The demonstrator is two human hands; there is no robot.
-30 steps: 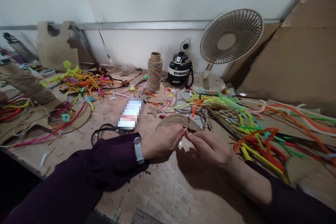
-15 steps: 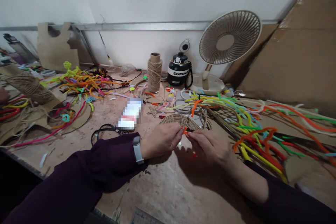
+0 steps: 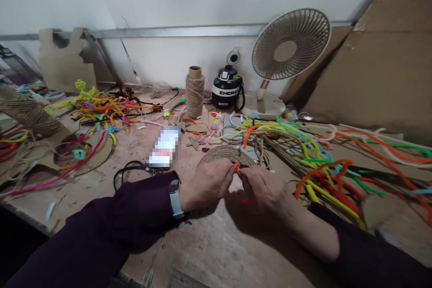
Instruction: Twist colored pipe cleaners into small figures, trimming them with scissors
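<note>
An orange pipe cleaner (image 3: 237, 167), bent into a small shape, is pinched between my two hands over the table. My left hand (image 3: 209, 183), with a pale-banded watch at its wrist, closes thumb and fingers on its left side. From the right, my right hand (image 3: 266, 189) grips it with the fingertips. Most of the piece is hidden by my fingers. Just behind the hands lies a coil of twine (image 3: 224, 155) wound in a flat arc. A phone (image 3: 164, 147) with a lit screen rests left of it, its black strap (image 3: 130, 168) beside it.
Bundled coloured pipe cleaners (image 3: 324, 162) spread across the right, and another heap (image 3: 104, 103) lies at the left. A twine spool (image 3: 195, 94), a black bottle (image 3: 225, 89) and a fan (image 3: 286, 51) stand at the back. A second spool (image 3: 29, 114) leans at far left.
The camera view has shifted slightly, so the surroundings appear a little further left. Both hands keep hold of the orange pipe cleaner in nearly the same pose.
</note>
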